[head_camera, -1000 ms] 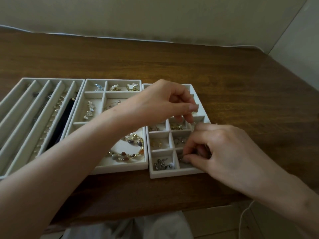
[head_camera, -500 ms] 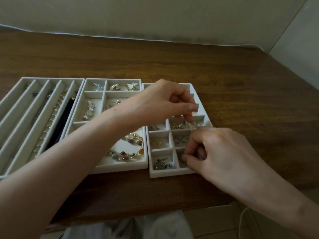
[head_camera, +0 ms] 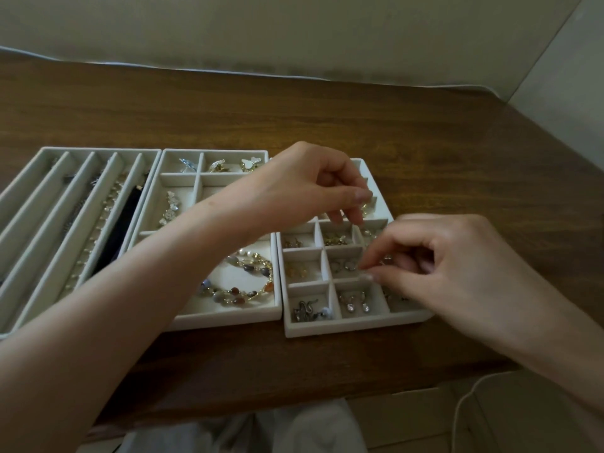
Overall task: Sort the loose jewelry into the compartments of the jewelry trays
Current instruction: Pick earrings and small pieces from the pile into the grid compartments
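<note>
The right grip [head_camera: 451, 266] has risen from the front row of the tray [head_camera: 343, 326] to its middle row, fingertips pinched; whether they hold anything is unclear. The left grip [head_camera: 304, 188] hovers curled farther back, likewise unclear. Earrings [head_camera: 354, 302] lie in the compartments.

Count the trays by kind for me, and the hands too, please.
Long-slot tray: 1
Mixed-compartment tray: 1
Small-square tray: 1
Hands: 2, the left hand and the right hand
Total: 5
</note>
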A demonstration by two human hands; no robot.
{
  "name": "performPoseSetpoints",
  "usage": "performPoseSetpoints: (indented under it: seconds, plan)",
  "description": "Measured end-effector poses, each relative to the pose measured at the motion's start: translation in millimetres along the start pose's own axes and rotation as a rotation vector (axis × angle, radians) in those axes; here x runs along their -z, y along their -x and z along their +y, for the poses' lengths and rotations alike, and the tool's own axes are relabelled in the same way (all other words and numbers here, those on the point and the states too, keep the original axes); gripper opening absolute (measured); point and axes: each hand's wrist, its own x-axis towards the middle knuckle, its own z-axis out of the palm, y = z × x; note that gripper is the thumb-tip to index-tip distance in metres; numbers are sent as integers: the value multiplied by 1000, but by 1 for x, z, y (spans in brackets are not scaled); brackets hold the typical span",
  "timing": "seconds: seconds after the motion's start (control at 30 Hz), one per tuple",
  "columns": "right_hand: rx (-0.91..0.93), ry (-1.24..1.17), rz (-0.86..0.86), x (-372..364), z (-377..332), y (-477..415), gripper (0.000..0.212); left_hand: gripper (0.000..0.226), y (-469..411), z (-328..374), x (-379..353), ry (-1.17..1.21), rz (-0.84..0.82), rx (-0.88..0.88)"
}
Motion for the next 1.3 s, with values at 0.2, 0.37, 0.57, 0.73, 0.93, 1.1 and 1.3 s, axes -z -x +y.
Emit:
performPoseSetpoints:
  seconds: [0.2, 0.37, 0.57, 0.73, 0.93, 1.1, 1.3]
  plan:
    - [102, -19, -90, -14, -10, -4, 8, 12, 1, 1, 4, -46, 81, 3]
    - [110, 91, -200, -19, -20, -9, 8, 9, 3, 5, 8, -135, 127, -13]
    - [94, 179, -265, -17, -26, -11, 10, 10, 10, 8, 13, -198, 136, -52]
    - [122, 237, -247, -21, -27, -11, 11, 13, 27, -5, 20, -258, 124, -39]
    - [74, 104, -226, -17, -24, -16, 4, 13, 42, -15, 24, -284, 66, -36]
    - [48, 109, -316, -11, -23, -17, 8, 11, 47, -18, 24, -288, -31, -30]
    - [88, 187, -298, -22, -24, -19, 3, 11, 48, -17, 23, -298, -61, -6]
